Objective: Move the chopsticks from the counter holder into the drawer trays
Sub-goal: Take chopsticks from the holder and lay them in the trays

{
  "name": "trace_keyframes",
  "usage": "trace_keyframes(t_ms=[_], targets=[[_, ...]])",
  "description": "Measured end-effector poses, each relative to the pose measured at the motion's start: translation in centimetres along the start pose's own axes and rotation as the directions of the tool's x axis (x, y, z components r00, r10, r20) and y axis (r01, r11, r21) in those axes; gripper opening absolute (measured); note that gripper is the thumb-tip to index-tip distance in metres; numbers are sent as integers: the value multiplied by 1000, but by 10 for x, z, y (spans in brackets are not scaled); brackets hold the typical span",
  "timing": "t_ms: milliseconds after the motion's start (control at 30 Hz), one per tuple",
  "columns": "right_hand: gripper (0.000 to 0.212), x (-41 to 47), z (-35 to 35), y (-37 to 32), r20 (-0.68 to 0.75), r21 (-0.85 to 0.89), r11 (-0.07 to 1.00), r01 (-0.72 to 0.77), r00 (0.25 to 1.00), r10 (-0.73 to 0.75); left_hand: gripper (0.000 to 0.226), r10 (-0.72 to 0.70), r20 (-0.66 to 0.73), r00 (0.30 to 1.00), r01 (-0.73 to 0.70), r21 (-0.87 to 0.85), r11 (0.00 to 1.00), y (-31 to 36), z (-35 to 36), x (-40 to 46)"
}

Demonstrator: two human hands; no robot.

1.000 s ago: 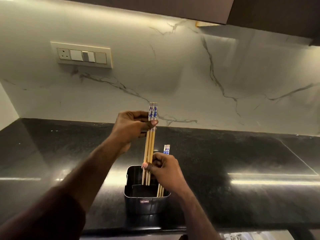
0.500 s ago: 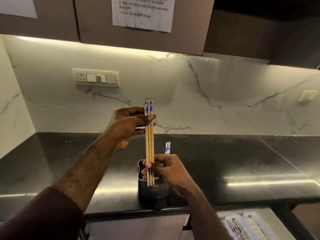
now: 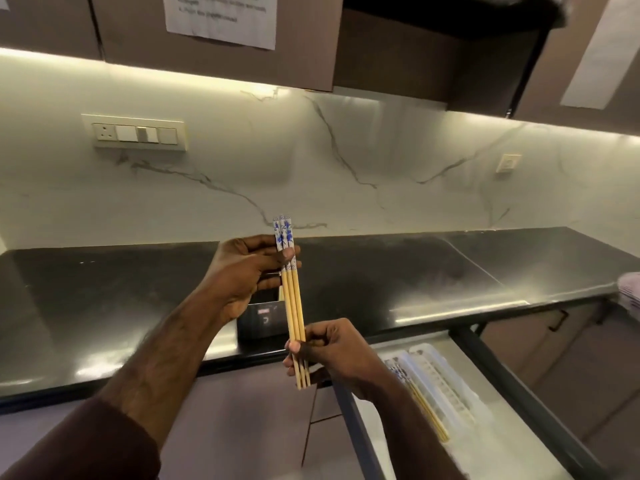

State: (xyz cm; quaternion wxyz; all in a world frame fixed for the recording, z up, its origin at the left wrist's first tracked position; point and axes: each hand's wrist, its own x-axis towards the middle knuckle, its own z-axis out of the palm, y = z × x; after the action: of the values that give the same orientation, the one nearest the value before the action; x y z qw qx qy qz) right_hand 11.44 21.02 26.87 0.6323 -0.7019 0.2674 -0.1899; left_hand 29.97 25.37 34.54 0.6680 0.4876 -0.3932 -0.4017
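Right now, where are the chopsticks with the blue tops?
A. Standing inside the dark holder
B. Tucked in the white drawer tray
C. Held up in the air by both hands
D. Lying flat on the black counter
C: the chopsticks are upright in the air, with the left hand pinching near their blue tops and the right hand gripping near the plain tips, in front of the holder.

This is a home kitchen: a polished black counter (image 3: pixel 433 271) runs across the middle of the frame under a veined marble backsplash (image 3: pixel 346 161), brown wall cabinets (image 3: pixel 214 29) with under-lighting fill the top, and an open cutlery drawer (image 3: pixel 467 410) sits lower right.
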Motion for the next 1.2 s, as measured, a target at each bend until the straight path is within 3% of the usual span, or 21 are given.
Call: trace_keyframes(t_ms=[333,433,700,933,1200], targets=[[18,-116,-103,34,-131,-41,997,-68,989,62,26,-71,99,993,73,-14,997,-47,145,-30],[18,-158,-149,45,-155,-47,995,-92,984,84,35,-74,108,991,78,-36,996,-61,206,-41],[19,-235,-263,65,-214,-43,991,-123,970,111,30,-89,125,988,97,-59,994,-96,342,-45],[24,-248,-331,85,-226,-59,987,-149,965,132,22,-114,93,989,116,-11,993,-132,407,-17],[19,-210,-396,126,-218,-45,971,-236,950,221,19,-174,72,982,176,-18,984,-191,435,43]])
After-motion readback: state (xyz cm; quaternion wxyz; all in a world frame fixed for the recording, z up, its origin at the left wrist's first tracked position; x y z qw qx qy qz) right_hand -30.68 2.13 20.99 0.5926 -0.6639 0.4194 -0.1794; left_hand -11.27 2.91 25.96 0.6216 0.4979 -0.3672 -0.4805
